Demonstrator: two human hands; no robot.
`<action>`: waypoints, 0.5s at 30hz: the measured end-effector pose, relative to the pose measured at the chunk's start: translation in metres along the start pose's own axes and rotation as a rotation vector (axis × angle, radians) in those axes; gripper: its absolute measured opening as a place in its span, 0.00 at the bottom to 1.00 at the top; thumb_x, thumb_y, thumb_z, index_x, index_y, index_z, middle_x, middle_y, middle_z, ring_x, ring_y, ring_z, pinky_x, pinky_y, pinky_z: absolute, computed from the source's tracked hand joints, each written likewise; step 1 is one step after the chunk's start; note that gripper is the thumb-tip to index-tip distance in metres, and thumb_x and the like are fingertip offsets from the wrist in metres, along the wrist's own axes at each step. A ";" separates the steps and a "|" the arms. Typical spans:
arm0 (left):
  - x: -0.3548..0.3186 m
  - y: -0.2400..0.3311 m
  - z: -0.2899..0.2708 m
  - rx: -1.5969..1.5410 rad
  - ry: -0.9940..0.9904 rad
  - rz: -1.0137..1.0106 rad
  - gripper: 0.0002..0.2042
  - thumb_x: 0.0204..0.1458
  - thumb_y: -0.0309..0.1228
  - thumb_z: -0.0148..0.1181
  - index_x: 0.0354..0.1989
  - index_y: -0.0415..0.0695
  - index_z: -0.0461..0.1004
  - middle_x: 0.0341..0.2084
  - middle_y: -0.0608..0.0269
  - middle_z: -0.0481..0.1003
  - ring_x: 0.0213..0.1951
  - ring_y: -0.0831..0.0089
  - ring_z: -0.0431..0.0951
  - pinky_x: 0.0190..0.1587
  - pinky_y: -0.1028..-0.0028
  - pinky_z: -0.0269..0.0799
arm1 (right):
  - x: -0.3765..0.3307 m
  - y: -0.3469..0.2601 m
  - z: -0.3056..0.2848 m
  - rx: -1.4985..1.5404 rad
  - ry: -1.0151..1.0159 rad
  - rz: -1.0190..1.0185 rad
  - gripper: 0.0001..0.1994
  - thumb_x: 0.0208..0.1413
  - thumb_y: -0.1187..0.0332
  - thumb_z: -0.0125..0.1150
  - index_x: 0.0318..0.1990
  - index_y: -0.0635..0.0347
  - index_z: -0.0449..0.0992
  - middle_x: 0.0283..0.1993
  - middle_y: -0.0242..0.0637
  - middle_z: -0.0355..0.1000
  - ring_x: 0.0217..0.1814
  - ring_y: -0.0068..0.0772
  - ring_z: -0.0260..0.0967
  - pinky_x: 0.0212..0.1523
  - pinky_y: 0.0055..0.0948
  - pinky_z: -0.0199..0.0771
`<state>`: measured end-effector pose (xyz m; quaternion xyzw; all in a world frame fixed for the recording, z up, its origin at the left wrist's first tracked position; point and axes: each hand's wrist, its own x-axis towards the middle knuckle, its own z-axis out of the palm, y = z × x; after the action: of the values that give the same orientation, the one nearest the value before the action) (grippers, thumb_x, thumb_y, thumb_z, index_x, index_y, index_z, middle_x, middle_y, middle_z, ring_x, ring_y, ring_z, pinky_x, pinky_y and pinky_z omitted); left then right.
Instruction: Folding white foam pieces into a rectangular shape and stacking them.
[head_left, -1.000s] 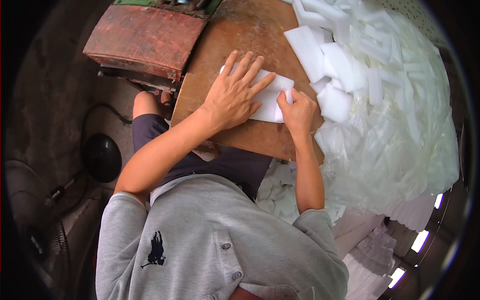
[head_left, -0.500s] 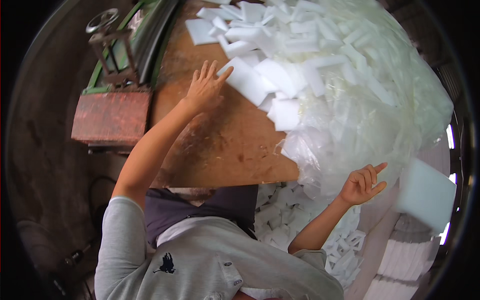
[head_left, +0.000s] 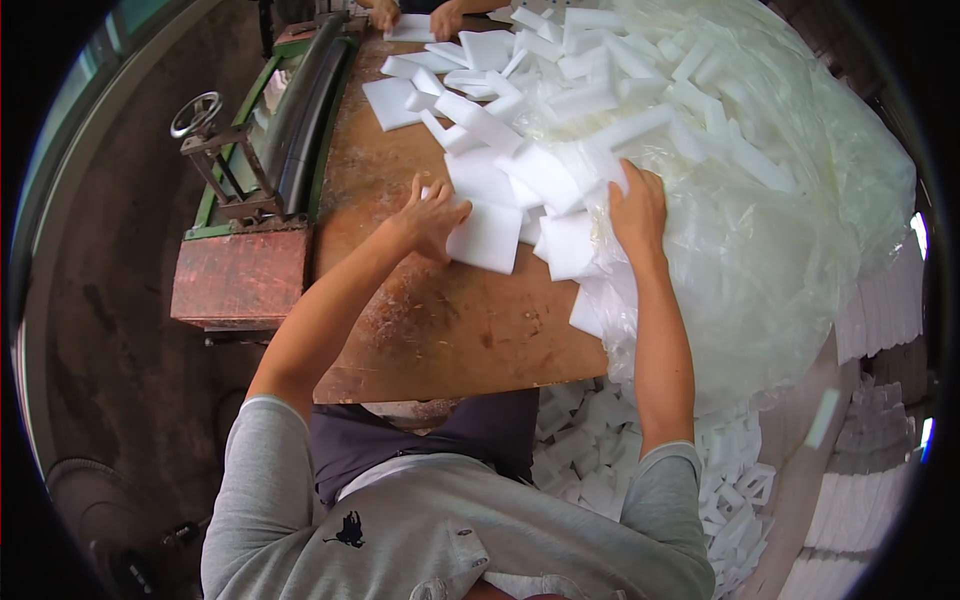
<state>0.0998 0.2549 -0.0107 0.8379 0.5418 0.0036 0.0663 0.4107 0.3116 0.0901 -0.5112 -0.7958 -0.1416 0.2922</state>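
Near the middle of the frame the left hand [head_left: 432, 215] rests on the brown wooden table [head_left: 440, 330], its fingers curled over the near edge of a white foam sheet [head_left: 487, 237] that lies flat on the wood just right of it; whether the thumb pinches under the sheet cannot be told. Right of centre, the right hand [head_left: 637, 208] lies with fingers pressed together and reaching into the heap of white foam pieces [head_left: 610, 110] that fills the upper middle and spills from a large clear plastic bag [head_left: 790, 250] on the right. The heap leans loosely toward the table's near edge, and a pull on one buried piece could bring several neighbours sliding with it. Some would likely go over the edge, down to the foam scraps [head_left: 590, 460] already lying on the floor at lower centre. The sheet under the left hand looks light and soft; too hard a grip could dent or tear a corner, and a loose grip could let two stuck sheets lift as one. At the upper left a green and rust-red machine [head_left: 250, 190] with a handwheel stands close against the table, and a stray piece could slide against its roller. Another person's hands [head_left: 415, 14] work at the top edge, well apart.
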 end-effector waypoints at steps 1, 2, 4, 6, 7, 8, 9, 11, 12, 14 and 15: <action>-0.017 0.003 0.004 -0.043 0.055 0.037 0.34 0.27 0.43 0.76 0.46 0.49 0.67 0.49 0.47 0.63 0.62 0.44 0.60 0.67 0.31 0.42 | -0.005 0.008 -0.002 0.015 0.056 0.005 0.20 0.52 0.75 0.64 0.55 0.64 0.76 0.47 0.51 0.75 0.54 0.55 0.67 0.57 0.44 0.68; -0.039 0.006 0.006 -0.084 0.109 0.064 0.35 0.27 0.45 0.76 0.46 0.48 0.67 0.49 0.47 0.64 0.60 0.45 0.62 0.67 0.32 0.42 | -0.009 0.009 -0.011 0.046 0.110 0.030 0.19 0.52 0.75 0.64 0.54 0.64 0.76 0.47 0.50 0.76 0.54 0.54 0.68 0.58 0.44 0.67; -0.095 0.014 0.014 -0.116 0.143 0.038 0.37 0.26 0.45 0.77 0.48 0.47 0.67 0.50 0.45 0.64 0.62 0.46 0.62 0.67 0.34 0.44 | -0.023 0.003 -0.040 0.157 0.199 0.103 0.17 0.54 0.75 0.64 0.52 0.64 0.78 0.49 0.48 0.77 0.53 0.51 0.70 0.56 0.41 0.70; -0.150 0.030 0.011 -0.104 0.055 -0.014 0.39 0.27 0.46 0.77 0.51 0.46 0.67 0.52 0.44 0.64 0.63 0.46 0.61 0.67 0.35 0.45 | -0.041 -0.013 -0.071 0.558 0.268 0.216 0.18 0.57 0.72 0.65 0.54 0.66 0.75 0.46 0.43 0.77 0.50 0.41 0.70 0.51 0.38 0.71; -0.168 0.034 0.006 -0.099 -0.024 -0.056 0.41 0.29 0.47 0.78 0.54 0.45 0.66 0.55 0.42 0.64 0.65 0.45 0.60 0.67 0.36 0.46 | -0.055 -0.022 -0.081 0.777 0.262 0.272 0.20 0.58 0.69 0.65 0.57 0.66 0.73 0.45 0.41 0.76 0.49 0.38 0.70 0.49 0.36 0.72; -0.178 0.036 0.001 -0.105 -0.034 -0.070 0.41 0.29 0.47 0.78 0.54 0.45 0.66 0.55 0.42 0.64 0.65 0.45 0.60 0.67 0.36 0.46 | -0.073 -0.029 -0.086 0.787 0.247 0.273 0.20 0.58 0.69 0.65 0.57 0.66 0.73 0.45 0.41 0.76 0.49 0.38 0.70 0.49 0.36 0.72; -0.189 0.039 -0.002 -0.230 0.142 -0.084 0.42 0.33 0.50 0.76 0.58 0.44 0.65 0.58 0.41 0.62 0.66 0.43 0.59 0.68 0.39 0.49 | -0.092 -0.040 -0.085 1.319 0.086 0.318 0.23 0.59 0.66 0.65 0.60 0.66 0.70 0.45 0.40 0.74 0.48 0.35 0.68 0.46 0.35 0.71; -0.203 0.048 -0.014 -0.450 0.422 -0.201 0.45 0.43 0.53 0.72 0.66 0.40 0.60 0.62 0.39 0.59 0.64 0.42 0.61 0.65 0.52 0.60 | -0.120 -0.064 -0.069 2.150 -0.264 0.468 0.28 0.61 0.60 0.63 0.64 0.65 0.64 0.45 0.40 0.70 0.46 0.33 0.65 0.42 0.32 0.68; -0.206 0.058 -0.029 -0.450 0.593 -0.188 0.43 0.47 0.49 0.70 0.66 0.37 0.59 0.56 0.40 0.63 0.56 0.45 0.70 0.55 0.56 0.69 | -0.138 -0.081 -0.051 2.446 -0.443 0.584 0.30 0.61 0.58 0.63 0.66 0.64 0.62 0.46 0.41 0.69 0.45 0.33 0.65 0.41 0.30 0.67; -0.217 0.074 -0.048 -0.753 0.597 -0.343 0.41 0.49 0.46 0.69 0.65 0.34 0.59 0.50 0.44 0.67 0.45 0.49 0.74 0.45 0.58 0.72 | -0.158 -0.128 -0.031 2.464 -0.689 0.670 0.27 0.63 0.60 0.61 0.64 0.66 0.64 0.45 0.40 0.68 0.44 0.32 0.63 0.40 0.30 0.66; -0.219 0.079 -0.044 -0.683 0.703 -0.433 0.35 0.52 0.41 0.67 0.63 0.33 0.61 0.42 0.47 0.69 0.36 0.52 0.74 0.38 0.60 0.71 | -0.170 -0.146 -0.019 2.543 -0.753 0.720 0.26 0.64 0.61 0.60 0.63 0.67 0.65 0.45 0.41 0.68 0.44 0.33 0.63 0.40 0.30 0.66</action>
<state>0.0781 0.0287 0.0566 0.5861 0.6596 0.4464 0.1491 0.3387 0.1134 0.0123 -0.0774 -0.2316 0.9068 0.3437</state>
